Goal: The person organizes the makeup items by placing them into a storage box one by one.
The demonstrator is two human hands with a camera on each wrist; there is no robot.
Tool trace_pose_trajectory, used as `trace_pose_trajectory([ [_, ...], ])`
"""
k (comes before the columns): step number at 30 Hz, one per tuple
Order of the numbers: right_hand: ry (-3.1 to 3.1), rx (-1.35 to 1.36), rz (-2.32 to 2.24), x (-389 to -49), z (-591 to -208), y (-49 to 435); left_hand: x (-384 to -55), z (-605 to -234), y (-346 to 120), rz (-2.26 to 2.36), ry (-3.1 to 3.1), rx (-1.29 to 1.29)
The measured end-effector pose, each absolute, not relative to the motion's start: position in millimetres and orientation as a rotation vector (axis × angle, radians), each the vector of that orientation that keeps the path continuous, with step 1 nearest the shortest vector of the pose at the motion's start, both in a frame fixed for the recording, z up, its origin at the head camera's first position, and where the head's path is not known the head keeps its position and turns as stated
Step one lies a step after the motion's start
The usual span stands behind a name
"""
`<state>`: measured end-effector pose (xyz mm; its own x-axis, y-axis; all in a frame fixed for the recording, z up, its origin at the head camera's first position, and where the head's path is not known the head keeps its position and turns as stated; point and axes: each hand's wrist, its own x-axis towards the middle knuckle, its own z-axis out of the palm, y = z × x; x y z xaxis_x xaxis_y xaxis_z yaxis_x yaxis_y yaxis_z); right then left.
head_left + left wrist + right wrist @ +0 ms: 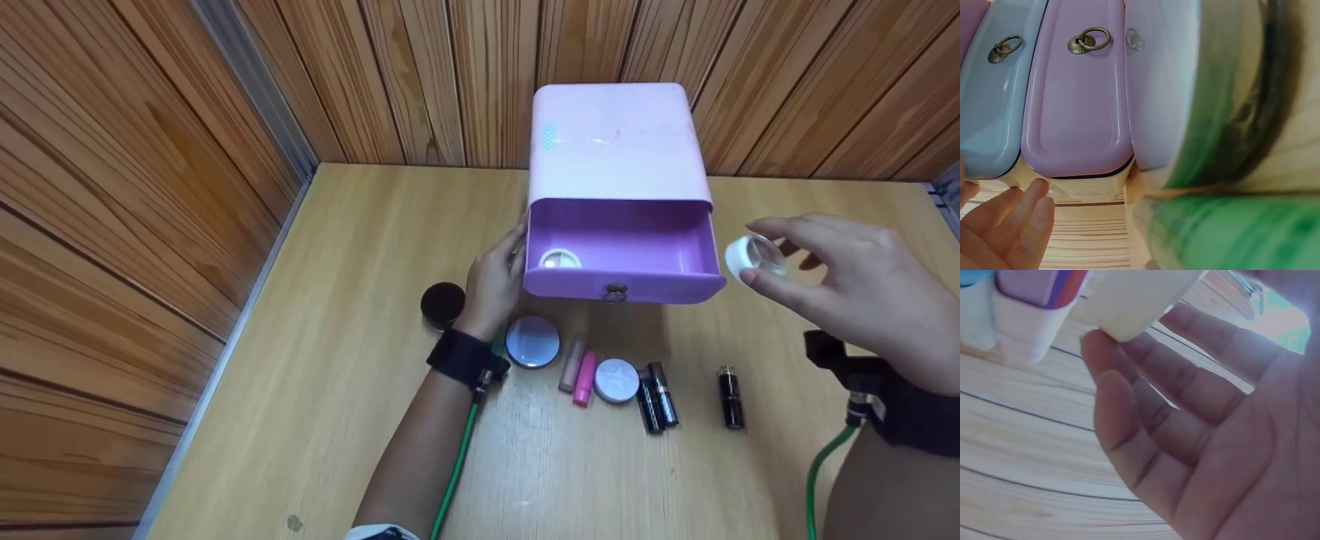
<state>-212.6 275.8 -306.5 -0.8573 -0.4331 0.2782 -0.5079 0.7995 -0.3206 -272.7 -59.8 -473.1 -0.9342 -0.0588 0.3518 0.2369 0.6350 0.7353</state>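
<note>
A small white round jar with a clear side is pinched between the thumb and fingers of my right hand, just right of the open purple drawer. In the right wrist view, part of the white jar shows above the fingertips. My left hand touches the left side of the pink drawer box; its fingers look fairly straight in the left wrist view. A white round item lies at the left inside the pulled-out drawer.
In front of the box lie a round compact, a pink tube, a mauve tube, a round silvery case and several black tubes. A dark round jar stands by the left wrist. Wood-panelled walls border the table.
</note>
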Motion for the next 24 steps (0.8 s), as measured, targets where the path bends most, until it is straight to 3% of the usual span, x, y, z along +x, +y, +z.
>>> trace_pose_trajectory([
  [11,-2.759,0.857,0.683,-227,-300,234,-272,-475,-60,-1.258,-2.491,-0.147],
  [18,-2.801,1.129,0.518,-258,-304,204,-272,-477,-58,-1.259,-2.496,-0.13],
  [24,-2.972,1.171,0.391,-274,-309,188,-275,-478,-53,-1.262,-2.49,-0.133],
])
